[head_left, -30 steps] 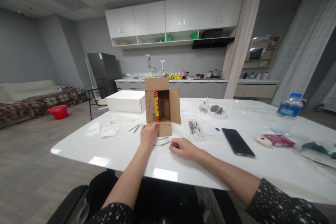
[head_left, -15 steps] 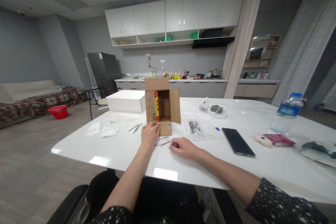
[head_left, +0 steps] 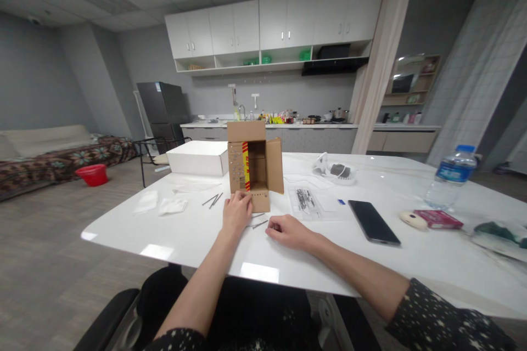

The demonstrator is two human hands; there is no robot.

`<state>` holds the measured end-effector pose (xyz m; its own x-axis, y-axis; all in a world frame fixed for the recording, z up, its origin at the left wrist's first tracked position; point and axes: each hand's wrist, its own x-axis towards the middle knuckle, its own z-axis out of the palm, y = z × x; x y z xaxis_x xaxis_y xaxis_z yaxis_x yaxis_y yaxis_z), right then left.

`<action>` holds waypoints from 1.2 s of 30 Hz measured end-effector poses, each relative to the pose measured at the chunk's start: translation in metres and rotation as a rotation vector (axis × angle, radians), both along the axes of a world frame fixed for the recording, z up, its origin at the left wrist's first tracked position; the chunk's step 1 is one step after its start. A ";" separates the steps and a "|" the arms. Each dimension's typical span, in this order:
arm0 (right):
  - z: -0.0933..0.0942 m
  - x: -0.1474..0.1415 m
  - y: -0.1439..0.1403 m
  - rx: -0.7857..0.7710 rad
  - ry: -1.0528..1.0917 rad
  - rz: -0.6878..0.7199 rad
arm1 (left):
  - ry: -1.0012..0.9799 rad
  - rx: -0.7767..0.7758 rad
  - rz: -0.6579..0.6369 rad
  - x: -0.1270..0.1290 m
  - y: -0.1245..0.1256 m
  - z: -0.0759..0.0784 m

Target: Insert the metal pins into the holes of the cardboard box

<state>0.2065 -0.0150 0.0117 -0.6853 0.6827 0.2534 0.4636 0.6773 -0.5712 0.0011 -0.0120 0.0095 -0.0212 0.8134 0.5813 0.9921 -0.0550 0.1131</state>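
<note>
The cardboard box (head_left: 252, 171) perhaps bears print, but nothing is legible.

Grey walls enclose the room. White wall cabinets (head_left: 272, 24) hang over a far kitchen counter (head_left: 288, 127), a dark fridge (head_left: 161, 109) stands left of it, a patterned sofa (head_left: 53, 156) sits far left, and a beige curtain (head_left: 381, 60) hangs right.

Open cardboard box (head_left: 252, 171) and loose nails (head_left: 259, 224).
Box upright, flaps spread; nails lie just before it.
</note>
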 end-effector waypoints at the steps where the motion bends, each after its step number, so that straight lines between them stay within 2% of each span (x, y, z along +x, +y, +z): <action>1: 0.000 0.000 0.000 -0.002 0.000 0.000 | -0.003 -0.007 -0.021 0.001 0.000 0.000; 7: -0.001 -0.001 0.001 0.004 0.004 0.006 | -0.019 -0.048 -0.165 0.006 0.000 -0.003; 22: -0.003 0.000 0.002 0.008 0.020 0.034 | -0.037 -0.159 -0.378 0.015 -0.012 0.002; 27: -0.002 0.001 0.001 0.009 0.035 0.056 | -0.045 -0.195 -0.402 0.016 -0.014 0.005; 36: -0.003 0.000 0.002 0.020 0.018 0.033 | -0.043 -0.179 -0.355 0.015 -0.011 0.001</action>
